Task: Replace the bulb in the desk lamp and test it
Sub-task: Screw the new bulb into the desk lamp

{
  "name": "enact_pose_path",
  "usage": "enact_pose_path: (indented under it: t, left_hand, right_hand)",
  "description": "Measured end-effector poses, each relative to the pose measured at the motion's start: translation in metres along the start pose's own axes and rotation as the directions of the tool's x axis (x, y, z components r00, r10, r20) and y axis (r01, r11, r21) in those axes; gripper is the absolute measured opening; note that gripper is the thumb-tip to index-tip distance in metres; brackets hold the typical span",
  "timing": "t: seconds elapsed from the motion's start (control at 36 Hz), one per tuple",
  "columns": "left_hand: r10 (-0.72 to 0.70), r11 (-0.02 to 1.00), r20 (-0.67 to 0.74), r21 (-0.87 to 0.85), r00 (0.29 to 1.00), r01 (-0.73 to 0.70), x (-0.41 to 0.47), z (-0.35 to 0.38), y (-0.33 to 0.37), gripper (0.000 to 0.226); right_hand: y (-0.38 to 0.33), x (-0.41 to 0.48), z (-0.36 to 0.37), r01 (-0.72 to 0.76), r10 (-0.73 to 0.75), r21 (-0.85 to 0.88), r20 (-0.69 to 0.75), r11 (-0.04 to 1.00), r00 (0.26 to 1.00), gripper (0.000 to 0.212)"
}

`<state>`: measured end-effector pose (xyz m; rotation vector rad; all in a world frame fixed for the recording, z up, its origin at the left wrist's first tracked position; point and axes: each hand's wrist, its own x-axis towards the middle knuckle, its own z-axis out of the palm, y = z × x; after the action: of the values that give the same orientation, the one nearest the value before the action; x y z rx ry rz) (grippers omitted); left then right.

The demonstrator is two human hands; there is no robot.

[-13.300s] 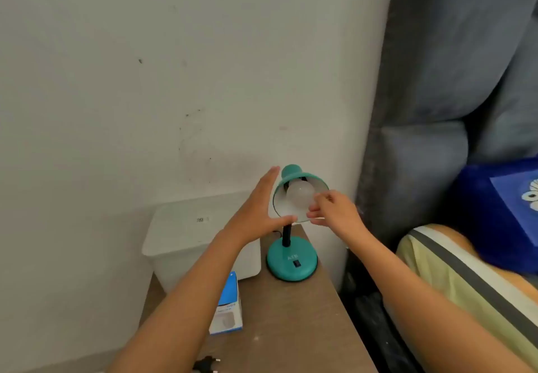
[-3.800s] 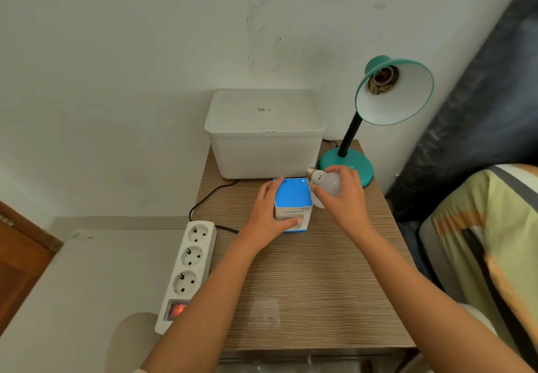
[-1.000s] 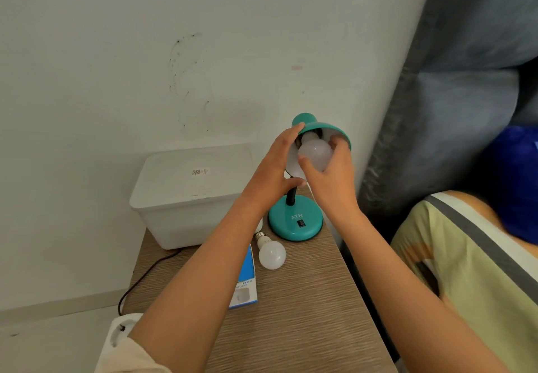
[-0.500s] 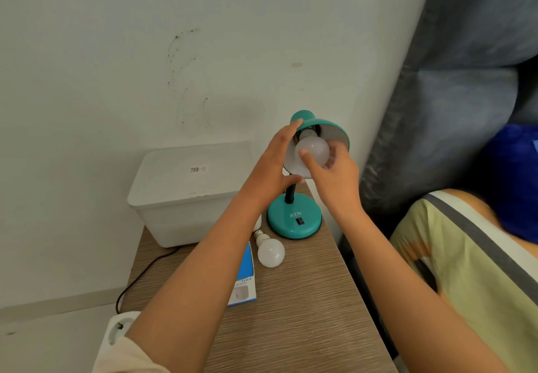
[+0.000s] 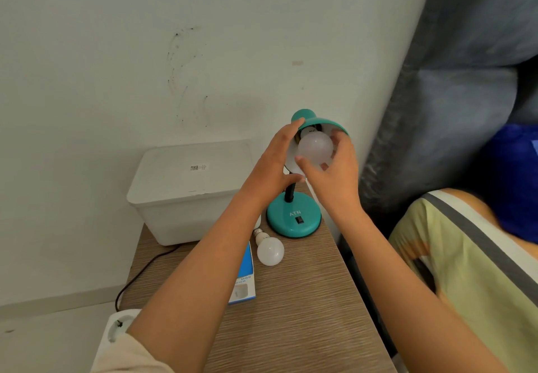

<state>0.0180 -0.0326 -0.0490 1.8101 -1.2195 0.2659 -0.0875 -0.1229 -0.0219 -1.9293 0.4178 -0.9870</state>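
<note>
At the far right corner of the wooden table [image 5: 305, 308], the teal desk lamp [image 5: 294, 219] stands on its round base with the shade [image 5: 308, 117] tilted toward the camera. Compared with half a second earlier, the right hand [image 5: 334, 174] has rotated around the bulb [image 5: 316, 146]: thumb now sits under the globe and fingers curl over its right side, closed on it. The bulb's neck points into the shade; whether it is fully seated in the socket cannot be told. The left hand [image 5: 272, 165] remains on the left rim of the shade, fingers spread wide, thumb under the lower edge. A second bulb [image 5: 269, 248] lies on its side on the table, unmoved, just in front of the lamp base and beside the blue bulb box [image 5: 246, 282], which is partly hidden by the left forearm; the contents of the box cannot be seen. A white lidded bin [image 5: 186, 195] sits against the wall, left of the lamp, lid closed. A black cord [image 5: 136, 276] runs off the left table edge toward a white power strip [image 5: 116, 329] on the floor. The near half of the table is bare. The lamp base lies close to the right edge, next to grey fabric [image 5: 454, 95].
</note>
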Motion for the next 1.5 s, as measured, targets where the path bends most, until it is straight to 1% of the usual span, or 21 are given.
enact_pose_path:
  t: [0.06, 0.14, 0.17, 0.31, 0.39, 0.5, 0.56, 0.61, 0.64, 0.69, 0.72, 0.81, 0.86, 0.94, 1.08, 1.19, 1.28, 1.33, 1.39, 1.44, 1.5]
  left_hand:
    - [0.000, 1.000, -0.009, -0.003, 1.000, 0.000, 0.000, -0.001, 0.000, 0.105]
    - [0.009, 1.000, -0.012, 0.014, 1.000, -0.009, 0.000, 0.000, -0.001, 0.106]
    - [0.010, 1.000, -0.012, 0.017, 1.000, -0.010, 0.000, 0.000, -0.001, 0.105]
    - [0.011, 1.000, -0.013, 0.023, 1.000, -0.010, 0.000, 0.000, -0.002, 0.107]
    - [0.010, 1.000, -0.010, 0.022, 1.000, -0.009, -0.002, 0.001, -0.002, 0.106]
    - [0.028, 0.999, -0.026, 0.027, 0.999, -0.027, -0.002, 0.002, -0.001, 0.105]
    - [0.028, 0.999, -0.017, 0.019, 0.999, -0.028, -0.001, 0.001, -0.001, 0.105]
    - [0.021, 1.000, -0.009, 0.004, 1.000, -0.020, -0.002, 0.000, 0.000, 0.104]
    - [0.017, 1.000, -0.010, -0.003, 1.000, -0.017, -0.002, 0.000, 0.000, 0.104]
    - [0.021, 1.000, -0.018, -0.003, 1.000, -0.021, -0.003, -0.001, 0.001, 0.106]
    - [0.024, 1.000, -0.018, 0.002, 1.000, -0.024, -0.003, -0.001, 0.001, 0.106]
    - [0.023, 1.000, -0.008, -0.006, 1.000, -0.023, -0.002, 0.000, 0.001, 0.107]
    - [0.021, 1.000, -0.010, -0.002, 1.000, -0.021, -0.002, 0.000, 0.002, 0.106]
    - [0.022, 1.000, -0.015, 0.010, 1.000, -0.022, -0.002, -0.001, 0.002, 0.105]
    - [0.014, 1.000, -0.012, 0.001, 1.000, -0.014, -0.002, 0.000, 0.004, 0.103]
    - [0.014, 1.000, -0.020, 0.009, 1.000, -0.014, -0.003, -0.001, 0.002, 0.106]
    - [0.008, 1.000, -0.010, -0.001, 1.000, -0.008, -0.002, 0.000, 0.003, 0.103]
    - [0.005, 1.000, -0.019, -0.007, 1.000, -0.005, -0.002, 0.001, 0.002, 0.102]
    - [0.000, 1.000, -0.028, 0.001, 1.000, 0.000, -0.002, 0.000, 0.001, 0.104]
    - [-0.007, 1.000, -0.019, 0.009, 1.000, 0.007, -0.003, -0.001, 0.000, 0.106]
    - [-0.016, 1.000, -0.008, 0.005, 1.000, 0.016, -0.002, 0.000, 0.001, 0.104]
  right_hand:
    - [0.001, 0.000, 0.000, 0.023, -0.022, -0.029, 0.016, 0.999, 1.000, 0.055]
    - [-0.002, 0.005, -0.001, -0.095, 0.096, 0.043, -0.027, 0.995, 0.995, 0.034]
    - [-0.003, 0.006, -0.001, -0.128, 0.130, 0.062, -0.045, 0.990, 0.990, 0.032]
    - [0.001, 0.005, 0.003, -0.117, 0.118, 0.035, -0.044, 0.993, 0.992, 0.038]
    - [0.002, 0.003, 0.002, -0.076, 0.076, 0.005, -0.033, 0.997, 0.997, 0.051]
    - [0.005, 0.007, 0.000, -0.161, 0.161, 0.078, 0.006, 0.984, 0.987, 0.047]
    - [0.003, 0.006, 0.001, -0.131, 0.132, 0.059, -0.001, 0.990, 0.991, 0.046]
    - [0.000, 0.004, 0.002, -0.068, 0.068, 0.003, 0.006, 0.998, 0.998, 0.053]
    - [0.001, 0.005, 0.002, -0.054, 0.054, -0.017, 0.014, 0.998, 0.998, 0.050]
    - [0.001, 0.008, 0.001, -0.097, 0.097, 0.008, 0.030, 0.995, 0.995, 0.043]
    - [0.001, 0.010, 0.001, -0.116, 0.115, 0.029, 0.030, 0.993, 0.993, 0.045]
    - [-0.001, 0.010, 0.001, -0.047, 0.047, -0.008, -0.003, 0.999, 0.999, 0.056]
    - [-0.001, 0.011, 0.000, -0.025, 0.025, -0.032, 0.009, 0.999, 1.000, 0.053]
    - [0.000, 0.015, -0.003, -0.120, 0.118, 0.037, 0.053, 0.992, 0.992, 0.048]
    - [0.000, 0.008, -0.001, 0.015, -0.014, -0.039, 0.016, 0.999, 1.000, 0.058]
    - [0.003, 0.011, -0.001, -0.031, 0.031, -0.028, 0.013, 0.999, 0.999, 0.053]
    - [0.002, 0.007, 0.001, 0.052, -0.053, -0.070, -0.001, 0.996, 0.999, 0.058]
    - [0.002, 0.005, 0.002, 0.088, -0.089, -0.107, 0.002, 0.990, 0.996, 0.055]
    - [0.004, 0.008, 0.001, 0.026, -0.026, -0.079, 0.004, 0.997, 1.000, 0.049]
    - [0.004, 0.010, 0.000, -0.022, 0.023, -0.037, 0.010, 0.999, 1.000, 0.051]
    - [0.003, 0.007, 0.000, 0.061, -0.061, -0.088, 0.010, 0.994, 0.998, 0.058]
